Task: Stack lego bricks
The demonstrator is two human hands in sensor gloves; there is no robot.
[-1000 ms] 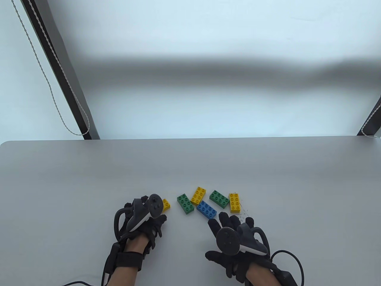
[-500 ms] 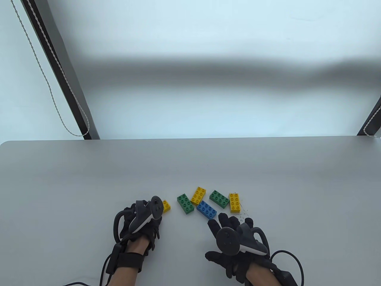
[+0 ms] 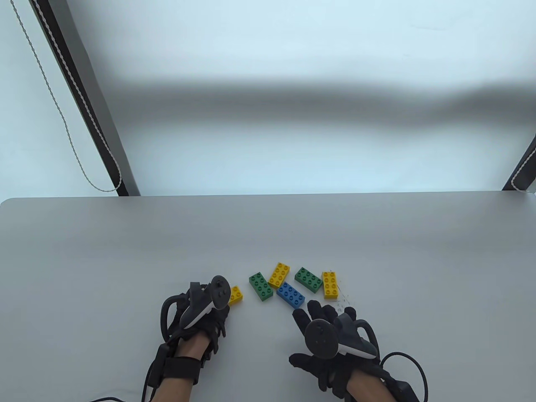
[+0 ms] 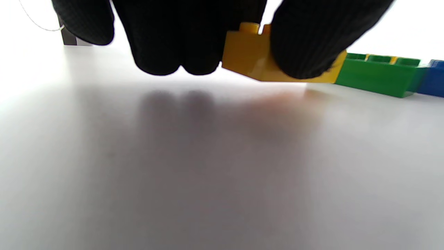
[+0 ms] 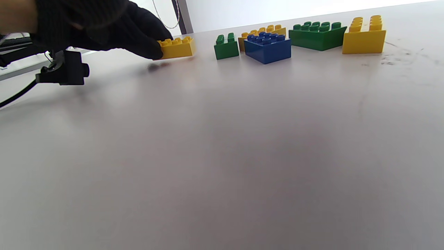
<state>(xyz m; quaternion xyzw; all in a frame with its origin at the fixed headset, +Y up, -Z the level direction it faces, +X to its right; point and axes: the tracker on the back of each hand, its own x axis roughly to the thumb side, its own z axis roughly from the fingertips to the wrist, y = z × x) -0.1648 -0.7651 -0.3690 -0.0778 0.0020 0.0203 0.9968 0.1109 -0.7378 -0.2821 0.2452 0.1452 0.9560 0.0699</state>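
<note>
My left hand (image 3: 217,302) pinches a yellow brick (image 3: 235,295) between thumb and fingers; in the left wrist view the brick (image 4: 249,57) is tilted, its left end just off the table. It also shows in the right wrist view (image 5: 177,48). To its right lie a green brick (image 3: 261,287), a yellow brick (image 3: 279,274), a blue brick (image 3: 290,295), a second green brick (image 3: 308,279) and another yellow brick (image 3: 330,284). My right hand (image 3: 320,316) lies open and empty on the table just before the blue brick.
The grey table (image 3: 125,251) stretches far behind and to both sides of the bricks. Faint dark scuff marks (image 3: 345,298) lie right of the last yellow brick. A cable (image 3: 410,364) trails from my right wrist.
My left hand has closed on the small yellow brick and drawn it slightly right and toward the near edge. The right hand and the other bricks have not moved.
</note>
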